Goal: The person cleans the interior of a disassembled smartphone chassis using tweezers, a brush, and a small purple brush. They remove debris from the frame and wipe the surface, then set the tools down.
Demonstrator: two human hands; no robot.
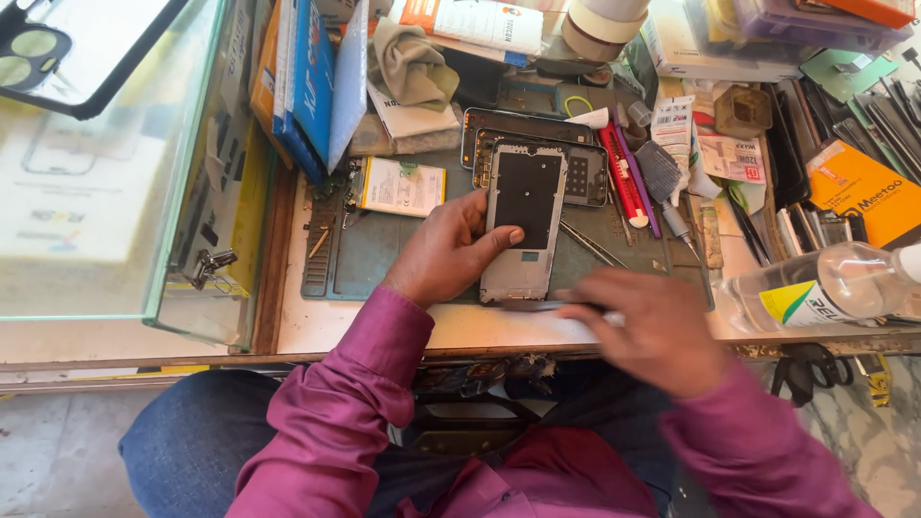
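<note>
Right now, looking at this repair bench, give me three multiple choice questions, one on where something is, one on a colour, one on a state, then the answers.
1. Where does the clear plastic bottle lie?
A. At the right edge of the bench
B. Inside the glass case
C. On the person's lap

2. What colour are the person's sleeves?
A. White
B. Magenta
C. Green

3. How is the phone frame held?
A. Lifted high off the bench
B. Pressed on the mat by the left hand
C. Untouched by either hand

Answers:
1. A, it lies on its side at the right, beyond the right hand.
2. B, both forearms show magenta cloth.
3. B, the left thumb rests on the frame as it lies on the grey-green work mat; the right hand is blurred at the frame's lower end.
</note>
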